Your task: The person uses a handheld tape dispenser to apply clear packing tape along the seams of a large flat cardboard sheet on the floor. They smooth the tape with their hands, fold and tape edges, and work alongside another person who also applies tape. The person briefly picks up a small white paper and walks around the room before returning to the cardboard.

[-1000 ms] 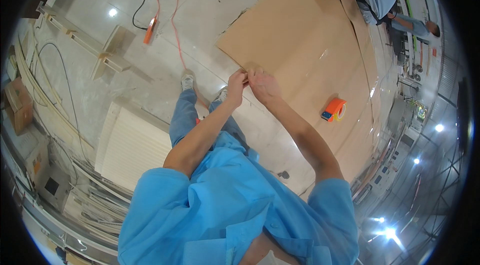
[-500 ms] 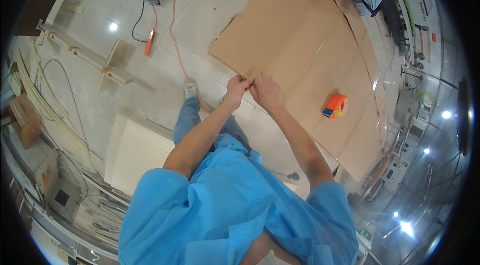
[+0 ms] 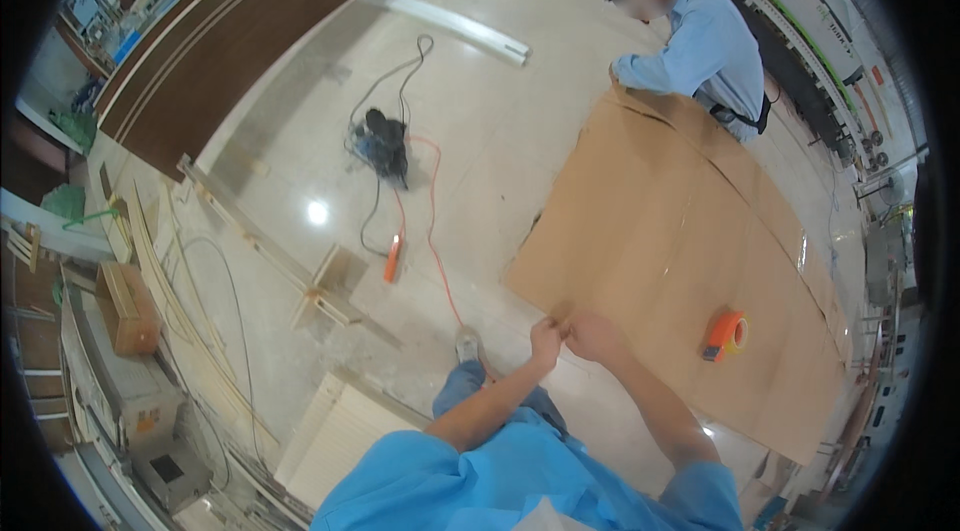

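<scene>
My left hand (image 3: pixel 546 343) and right hand (image 3: pixel 600 338) meet at the cardboard (image 3: pixel 660 231)'s near edge, fingers bunched; can't tell if they're pinching it. Cardboard's ahead, rightward; tape dispenser (image 3: pixel 719 339) on top, co-worker (image 3: pixel 715 46) at far end.

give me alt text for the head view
A person's left hand and right hand meet at the near edge of a large cardboard sheet, an orange tape dispenser lying on it to the right. A co-worker in light blue leans at its far end.
</scene>
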Demonstrator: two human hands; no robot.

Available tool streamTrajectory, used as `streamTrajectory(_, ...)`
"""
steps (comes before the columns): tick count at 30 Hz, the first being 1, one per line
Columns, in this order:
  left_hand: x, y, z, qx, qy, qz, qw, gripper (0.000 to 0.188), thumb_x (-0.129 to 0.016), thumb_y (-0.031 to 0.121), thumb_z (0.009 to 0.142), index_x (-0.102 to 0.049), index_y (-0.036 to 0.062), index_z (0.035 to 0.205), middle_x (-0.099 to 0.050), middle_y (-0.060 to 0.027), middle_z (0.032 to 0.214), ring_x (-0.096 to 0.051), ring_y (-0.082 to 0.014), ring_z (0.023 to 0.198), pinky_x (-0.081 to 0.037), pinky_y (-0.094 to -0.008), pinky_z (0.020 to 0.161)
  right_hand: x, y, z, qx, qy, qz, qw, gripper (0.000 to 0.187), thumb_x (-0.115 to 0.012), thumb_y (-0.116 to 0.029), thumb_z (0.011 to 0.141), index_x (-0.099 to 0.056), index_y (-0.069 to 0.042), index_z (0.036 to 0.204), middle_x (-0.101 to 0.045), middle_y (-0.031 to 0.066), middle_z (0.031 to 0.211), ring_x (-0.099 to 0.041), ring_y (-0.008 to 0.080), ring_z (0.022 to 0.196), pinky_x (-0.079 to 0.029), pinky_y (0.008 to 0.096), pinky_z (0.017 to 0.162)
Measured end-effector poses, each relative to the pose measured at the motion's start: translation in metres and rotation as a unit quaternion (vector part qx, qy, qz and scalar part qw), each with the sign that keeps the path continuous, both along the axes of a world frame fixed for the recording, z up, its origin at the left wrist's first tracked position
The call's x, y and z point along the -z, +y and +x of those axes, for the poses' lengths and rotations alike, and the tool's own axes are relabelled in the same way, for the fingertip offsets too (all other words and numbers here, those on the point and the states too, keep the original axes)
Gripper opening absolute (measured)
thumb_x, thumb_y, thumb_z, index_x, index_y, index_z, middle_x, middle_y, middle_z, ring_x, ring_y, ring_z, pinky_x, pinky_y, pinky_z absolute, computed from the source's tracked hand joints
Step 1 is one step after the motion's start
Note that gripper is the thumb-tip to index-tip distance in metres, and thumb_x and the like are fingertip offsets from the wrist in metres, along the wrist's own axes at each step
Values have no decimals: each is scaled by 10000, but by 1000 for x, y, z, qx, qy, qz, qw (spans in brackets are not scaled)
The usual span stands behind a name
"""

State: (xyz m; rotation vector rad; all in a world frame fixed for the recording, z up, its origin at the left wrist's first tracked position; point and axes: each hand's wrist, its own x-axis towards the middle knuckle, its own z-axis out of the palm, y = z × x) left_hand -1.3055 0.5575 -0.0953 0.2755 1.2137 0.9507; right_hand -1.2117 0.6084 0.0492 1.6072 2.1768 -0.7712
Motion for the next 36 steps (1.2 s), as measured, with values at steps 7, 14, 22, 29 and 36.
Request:
streamTrajectory(7, -16, 0, -2, -16, -72, 36, 997, 184, -679, 119, 966, -665, -28, 1077, -683, -75, 1002, -675, -159, 892, -572, -315, 798, -33, 73, -59, -128, 95, 237, 958, 522, -635, -26, 843, -557, -85, 1356, -499, 194, 1489, -448, 375, 1410, -444, 494, 1095)
streamTrajectory(14, -29, -7, -4, -27, -86, 44, 995, 241, -715, 133, 945, -618, 6, 1126, -658, -60, 1009, -677, -173, 917, -587, -329, 811, 14, 134, -105, -325, -19, 191, 926, 453, -691, -173, 874, -646, -193, 1325, -536, 107, 1510, -426, 278, 1464, -366, 484, 1159)
streamTrajectory(22, -50, 6, 2, -101, -128, 0, 987, 99, -656, 13, 941, -668, 31, 1037, -612, -12, 814, -545, -80, 635, -397, -236, 521, 38, 131, -142, -357, -193, 70, 911, 222, -697, -260, 829, -797, -137, 984, -751, 57, 1062, -602, 290, 1254, -435, 534, 1001)
streamTrajectory(29, -48, 7, -4, -66, -103, -7, 993, 155, -640, 42, 934, -661, 17, 1086, -635, -43, 929, -627, -139, 805, -546, -292, 726, 43, 142, -143, -336, -201, 51, 919, 200, -687, -232, 838, -807, -126, 959, -765, 71, 1008, -664, 280, 1142, -456, 513, 971)
streamTrajectory(36, -27, 4, -6, -11, -147, -20, 989, 235, -702, 200, 948, -616, 60, 1117, -626, -44, 1007, -641, -156, 898, -587, -360, 814, 92, 158, -128, -301, -138, 93, 939, 204, -676, -216, 856, -809, -117, 974, -773, 93, 995, -700, 277, 1065, -473, 501, 962)
